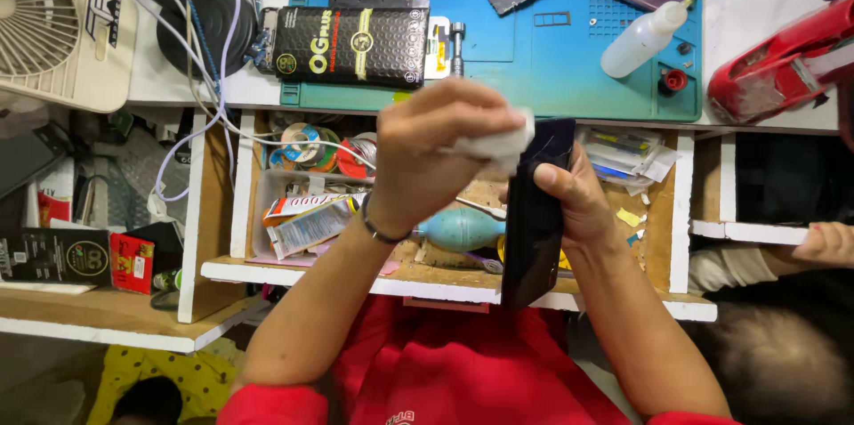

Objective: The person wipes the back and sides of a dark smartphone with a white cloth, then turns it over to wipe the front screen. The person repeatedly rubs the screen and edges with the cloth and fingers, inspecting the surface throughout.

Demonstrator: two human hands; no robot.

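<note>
Clearly, going left to right: the left hand (427, 153) pinches a white wipe (498, 142) against the dark phone (536, 211), which the right hand (574, 198) grips upright over the open drawer (680, 211). Hard rubbing could twist it loose. Far left lies a black rectangular package (351, 47) with yellow lettering; a red box (132, 262) sits on the left shelf.
</note>
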